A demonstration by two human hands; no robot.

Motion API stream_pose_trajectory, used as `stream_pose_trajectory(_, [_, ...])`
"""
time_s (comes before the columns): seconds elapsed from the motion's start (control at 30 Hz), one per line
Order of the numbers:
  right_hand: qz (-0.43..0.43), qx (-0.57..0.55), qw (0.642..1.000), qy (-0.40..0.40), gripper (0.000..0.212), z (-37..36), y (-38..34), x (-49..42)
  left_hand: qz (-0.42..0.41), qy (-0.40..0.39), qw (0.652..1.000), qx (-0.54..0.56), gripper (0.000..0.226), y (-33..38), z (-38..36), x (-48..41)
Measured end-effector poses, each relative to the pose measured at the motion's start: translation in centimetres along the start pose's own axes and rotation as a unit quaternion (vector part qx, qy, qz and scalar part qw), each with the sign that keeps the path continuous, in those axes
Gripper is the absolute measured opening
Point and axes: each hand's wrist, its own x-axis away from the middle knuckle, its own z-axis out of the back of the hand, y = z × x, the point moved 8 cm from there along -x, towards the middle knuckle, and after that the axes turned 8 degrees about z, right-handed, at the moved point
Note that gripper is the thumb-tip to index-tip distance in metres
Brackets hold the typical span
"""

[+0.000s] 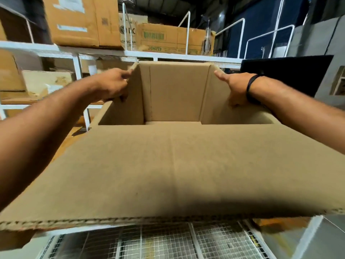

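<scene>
Two hands are seen clamped on an open cardboard box [177, 94], one on each side wall and so well apart. The left hand [113, 85] is curled round the upper edge of the box's left wall, with the thumb near the top corner. The right hand [236, 88], ringed at the wrist by a black band [251, 86], is closed on the box's right wall, the thumb laid straight along its edge. The box's near flap is spread flat toward the camera. Behind the box a white shelf [140, 54] is seen, loaded with other cartons [164, 39]. Below the box a wire grid [168, 242] is shown, and right of the box a black panel [289, 71] is partly seen.
</scene>
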Motion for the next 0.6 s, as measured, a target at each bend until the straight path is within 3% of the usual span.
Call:
stream_pose_trajectory(0.33, [0.118, -0.049, 0.992, 0.013, 0.101, 1.2, -9.9, 1.4, 0.109, 0.042, 0.993, -0.012, 0.070, -7.9, 7.5, 7.7])
stream_pose_trajectory(0.6, [0.209, -0.057, 0.976, 0.024, 0.086, 4.8, -20.6, 2.3, 0.166, 0.091, 0.981, -0.048, 0.055, -13.3, 15.5, 14.2])
